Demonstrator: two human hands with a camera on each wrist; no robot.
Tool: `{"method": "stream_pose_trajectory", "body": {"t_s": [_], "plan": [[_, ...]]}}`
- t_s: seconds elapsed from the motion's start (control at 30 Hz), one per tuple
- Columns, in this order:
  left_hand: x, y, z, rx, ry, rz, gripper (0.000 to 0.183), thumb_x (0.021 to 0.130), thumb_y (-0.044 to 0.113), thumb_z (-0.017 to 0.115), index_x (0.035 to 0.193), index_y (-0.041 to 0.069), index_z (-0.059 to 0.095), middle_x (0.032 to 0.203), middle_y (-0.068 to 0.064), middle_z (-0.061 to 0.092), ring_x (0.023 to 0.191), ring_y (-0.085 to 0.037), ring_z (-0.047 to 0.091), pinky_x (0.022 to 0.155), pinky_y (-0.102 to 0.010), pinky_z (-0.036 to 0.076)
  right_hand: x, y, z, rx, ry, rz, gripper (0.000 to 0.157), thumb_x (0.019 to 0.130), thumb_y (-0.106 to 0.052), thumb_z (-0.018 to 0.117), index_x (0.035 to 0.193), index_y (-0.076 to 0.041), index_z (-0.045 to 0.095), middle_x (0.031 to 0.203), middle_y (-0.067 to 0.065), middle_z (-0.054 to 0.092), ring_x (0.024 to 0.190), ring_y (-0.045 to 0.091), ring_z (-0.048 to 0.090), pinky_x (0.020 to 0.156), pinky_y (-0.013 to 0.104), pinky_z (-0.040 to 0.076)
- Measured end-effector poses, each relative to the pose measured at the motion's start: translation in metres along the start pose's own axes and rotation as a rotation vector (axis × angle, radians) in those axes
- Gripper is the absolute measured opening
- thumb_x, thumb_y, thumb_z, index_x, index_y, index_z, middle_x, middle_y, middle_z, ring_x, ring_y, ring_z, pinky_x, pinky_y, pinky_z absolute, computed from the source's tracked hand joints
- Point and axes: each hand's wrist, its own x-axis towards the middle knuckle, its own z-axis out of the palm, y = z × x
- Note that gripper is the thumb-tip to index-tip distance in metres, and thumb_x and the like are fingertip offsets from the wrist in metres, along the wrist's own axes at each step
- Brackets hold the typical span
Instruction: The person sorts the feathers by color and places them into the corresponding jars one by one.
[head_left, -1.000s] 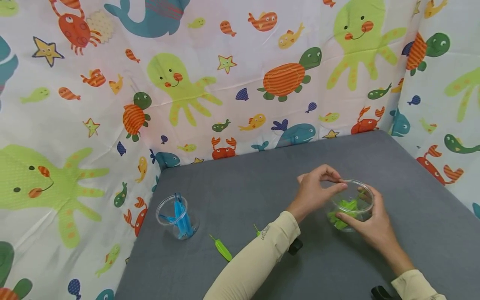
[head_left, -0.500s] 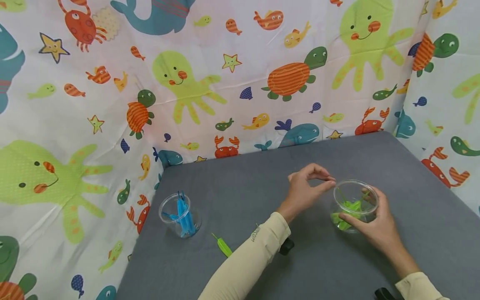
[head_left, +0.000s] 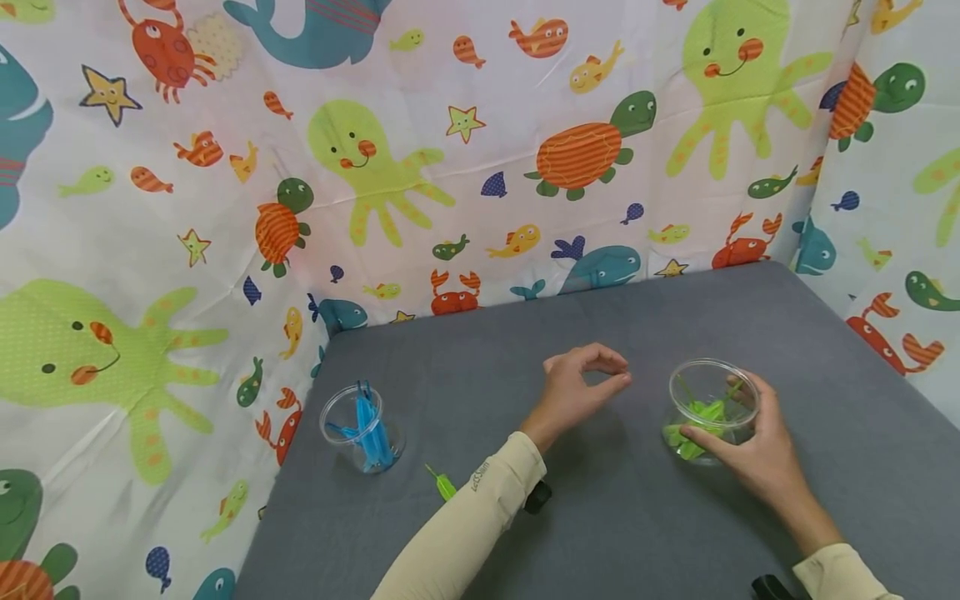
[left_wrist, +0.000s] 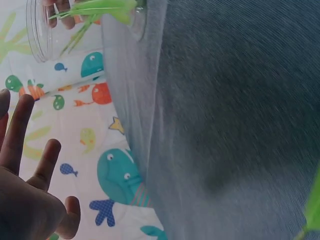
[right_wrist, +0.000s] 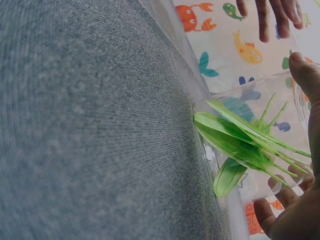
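Note:
My right hand [head_left: 768,454] holds a clear jar [head_left: 678,383] on the right side of the table, thumb on the near side and fingers round the far side. Several green feathers [right_wrist: 230,140] stand inside it, tips down and quills up. My left hand [head_left: 573,392] is to the left of the jar, above the table, with its fingers loosely bent and nothing between them. Another green feather [head_left: 444,485] lies on the table beside my left sleeve, which partly covers it.
A second clear jar [head_left: 327,433] with several blue feathers [head_left: 372,433] stands at the left of the grey table [head_left: 480,367]. Behind and to the sides hangs a white curtain [head_left: 420,75] printed with sea animals.
My left hand has drawn away from the jar's rim toward the left. The right hand keeps its hold on the jar. My left sleeve now covers more of the loose feather.

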Motion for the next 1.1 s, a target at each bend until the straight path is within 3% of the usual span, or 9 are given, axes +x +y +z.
{"method": "stream_pose_trajectory", "body": {"t_s": [0.17,0.23,0.33,0.5,0.6,0.73,0.87,0.97,1.1], "plan": [[-0.008,-0.003,-0.010,0.014,-0.009,0.001,0.015,0.095,0.037,0.073,0.108,0.030,0.072,0.102,0.023,0.075,0.108,0.009,0.059,0.112,-0.049,0.021,-0.003,0.004,-0.002,-0.018,0.019,0.004,0.110,0.077,-0.025,0.091,0.160,-0.031,0.020,0.150,0.011,0.043,0.130,-0.005,0.038,0.100,0.023,0.031],[-0.011,-0.002,-0.014,0.027,-0.002,-0.011,0.015,0.095,0.037,0.073,0.108,0.031,0.071,0.102,0.023,0.075,0.109,0.008,0.059,0.112,-0.049,0.020,-0.004,0.006,-0.003,-0.011,0.024,0.000,0.110,0.076,-0.024,0.091,0.160,-0.032,0.020,0.150,0.009,0.042,0.126,-0.014,0.035,0.097,0.015,0.029],[-0.015,-0.001,-0.021,0.069,0.029,-0.027,0.012,0.095,0.036,0.073,0.107,0.032,0.071,0.102,0.023,0.075,0.108,0.005,0.058,0.112,-0.050,0.020,-0.005,0.007,-0.004,-0.010,0.029,-0.007,0.110,0.076,-0.023,0.092,0.159,-0.031,0.021,0.148,0.008,0.042,0.125,-0.015,0.034,0.096,0.013,0.028],[-0.023,0.000,-0.038,0.174,0.079,-0.043,0.009,0.096,0.034,0.072,0.104,0.030,0.071,0.096,0.020,0.073,0.103,-0.002,0.058,0.111,-0.053,0.019,-0.004,0.005,-0.003,-0.010,0.021,-0.004,0.111,0.076,-0.024,0.092,0.160,-0.030,0.020,0.149,0.013,0.042,0.129,-0.012,0.035,0.113,0.038,0.032],[-0.031,-0.002,-0.051,0.249,0.089,-0.067,0.005,0.097,0.035,0.070,0.101,0.032,0.070,0.089,0.020,0.070,0.097,-0.005,0.055,0.111,-0.056,0.019,-0.004,0.004,-0.002,0.000,0.016,-0.005,0.111,0.076,-0.023,0.092,0.160,-0.029,0.019,0.149,0.015,0.041,0.130,-0.011,0.035,0.115,0.040,0.031],[-0.044,-0.010,-0.065,0.340,0.114,-0.135,0.008,0.096,0.041,0.069,0.095,0.034,0.070,0.078,0.018,0.064,0.088,-0.008,0.052,0.109,-0.055,0.019,-0.003,0.004,-0.001,-0.017,0.020,-0.010,0.111,0.076,-0.024,0.092,0.160,-0.029,0.020,0.148,0.014,0.042,0.130,-0.006,0.037,0.106,0.026,0.032],[-0.057,-0.017,-0.073,0.401,0.132,-0.205,0.015,0.094,0.047,0.070,0.090,0.033,0.070,0.070,0.016,0.061,0.083,-0.010,0.052,0.106,-0.056,0.020,-0.001,0.003,-0.001,0.002,0.005,-0.008,0.112,0.076,-0.023,0.091,0.161,-0.026,0.018,0.150,0.017,0.040,0.141,0.024,0.037,0.114,0.053,0.032],[-0.066,-0.021,-0.077,0.428,0.118,-0.237,0.018,0.092,0.051,0.071,0.090,0.033,0.070,0.069,0.015,0.060,0.083,-0.009,0.051,0.107,-0.060,0.019,0.001,0.002,-0.001,0.035,-0.010,-0.007,0.114,0.076,-0.022,0.091,0.162,-0.024,0.016,0.152,0.021,0.038,0.140,0.043,0.034,0.109,0.074,0.026],[-0.077,-0.025,-0.080,0.448,0.089,-0.245,0.023,0.090,0.053,0.072,0.092,0.030,0.070,0.071,0.014,0.062,0.084,-0.010,0.051,0.108,-0.065,0.017,0.001,0.001,0.001,0.032,-0.006,0.002,0.114,0.076,-0.023,0.091,0.162,-0.024,0.016,0.151,0.020,0.038,0.140,0.039,0.034,0.108,0.073,0.027]]}}
